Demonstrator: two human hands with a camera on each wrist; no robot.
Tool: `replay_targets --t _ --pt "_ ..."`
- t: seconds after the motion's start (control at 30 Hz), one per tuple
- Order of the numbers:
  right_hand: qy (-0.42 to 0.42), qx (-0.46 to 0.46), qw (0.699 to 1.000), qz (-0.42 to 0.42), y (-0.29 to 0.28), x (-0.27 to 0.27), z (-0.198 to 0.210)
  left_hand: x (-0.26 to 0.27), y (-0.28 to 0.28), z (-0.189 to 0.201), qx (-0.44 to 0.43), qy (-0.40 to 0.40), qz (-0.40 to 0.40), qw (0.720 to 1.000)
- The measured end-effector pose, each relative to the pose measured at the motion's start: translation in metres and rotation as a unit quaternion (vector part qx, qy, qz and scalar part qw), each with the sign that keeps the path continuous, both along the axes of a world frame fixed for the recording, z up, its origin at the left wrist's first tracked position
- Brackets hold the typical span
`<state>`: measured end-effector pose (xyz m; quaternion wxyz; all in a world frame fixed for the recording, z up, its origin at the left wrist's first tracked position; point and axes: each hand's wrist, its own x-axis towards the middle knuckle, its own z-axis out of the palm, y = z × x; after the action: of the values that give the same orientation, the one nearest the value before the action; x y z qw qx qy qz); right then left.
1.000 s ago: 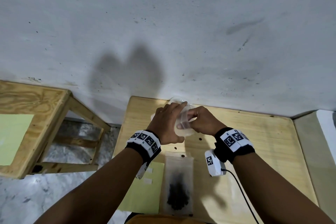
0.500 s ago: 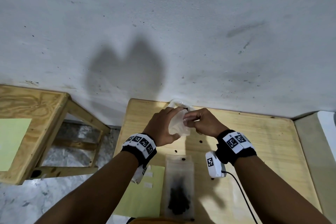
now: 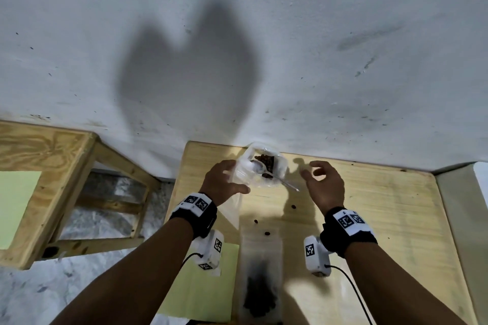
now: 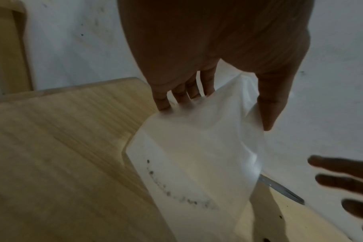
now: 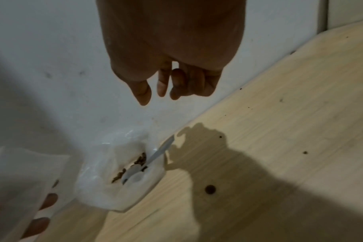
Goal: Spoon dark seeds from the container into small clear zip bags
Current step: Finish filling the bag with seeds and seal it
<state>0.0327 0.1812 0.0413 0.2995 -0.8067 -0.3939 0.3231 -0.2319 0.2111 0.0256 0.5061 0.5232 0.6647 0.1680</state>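
A clear container [image 3: 280,167] of dark seeds [image 3: 266,159] stands at the table's far edge against the wall. A metal spoon [image 3: 284,181] lies in it, handle pointing right. My left hand [image 3: 237,177] pinches an empty clear zip bag [image 3: 232,208] just left of the container; in the left wrist view the fingers [image 4: 177,98] and thumb grip the bag [image 4: 197,155] near its top. To the right of the spoon handle my right hand [image 3: 311,173] hovers, fingers loosely curled and holding nothing [image 5: 158,98]. The right wrist view shows the container [image 5: 106,193] and spoon [image 5: 157,153] below it.
A filled zip bag [image 3: 260,285] lies near the front of the wooden table [image 3: 383,219]. Loose seeds [image 3: 292,206] dot the wood between the hands. A green sheet [image 3: 206,290] sits at front left. A wooden stand [image 3: 47,166] is off to the left.
Both hands were working the bag together in front of the container. The right hand has let go and moved right; the left keeps the bag, uncovering container and spoon.
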Motion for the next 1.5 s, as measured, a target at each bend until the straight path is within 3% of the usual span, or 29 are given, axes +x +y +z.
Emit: replay_targets --t 0.17,0.27,0.4,0.53,0.7,0.87,1.03,1.2,1.5 --pt "0.0 -0.214 0.968 0.131 0.009 0.013 -0.018 0.004 0.015 -0.01 -0.053 -0.021 0.001 0.998" --pt "0.021 -0.255 0.948 0.187 0.016 0.011 -0.027 0.011 0.024 -0.008 -0.073 -0.024 -0.035 0.996" --pt "-0.008 -0.197 0.96 0.196 0.02 0.004 -0.023 0.017 0.032 -0.007 -0.1 -0.025 -0.046 0.994" --pt "0.04 -0.049 0.994 0.085 0.017 -0.005 -0.02 0.017 0.033 -0.008 -0.089 -0.018 -0.037 0.995" --pt "0.057 0.086 0.994 0.037 0.014 -0.017 -0.011 0.015 0.028 -0.005 -0.044 -0.013 -0.027 0.999" --pt "0.028 0.102 0.993 0.043 0.006 -0.03 -0.005 0.017 0.016 -0.007 -0.025 -0.021 0.013 0.999" --pt "0.007 0.105 0.994 -0.032 0.008 -0.039 -0.004 0.019 0.008 -0.012 -0.041 -0.027 0.032 0.998" --pt "-0.01 0.121 0.991 -0.055 0.01 -0.046 -0.004 0.016 0.008 -0.013 -0.051 -0.031 0.029 0.998" --pt "0.055 0.107 0.977 -0.178 -0.001 -0.054 -0.018 0.022 0.014 -0.009 -0.056 -0.024 -0.012 0.998"
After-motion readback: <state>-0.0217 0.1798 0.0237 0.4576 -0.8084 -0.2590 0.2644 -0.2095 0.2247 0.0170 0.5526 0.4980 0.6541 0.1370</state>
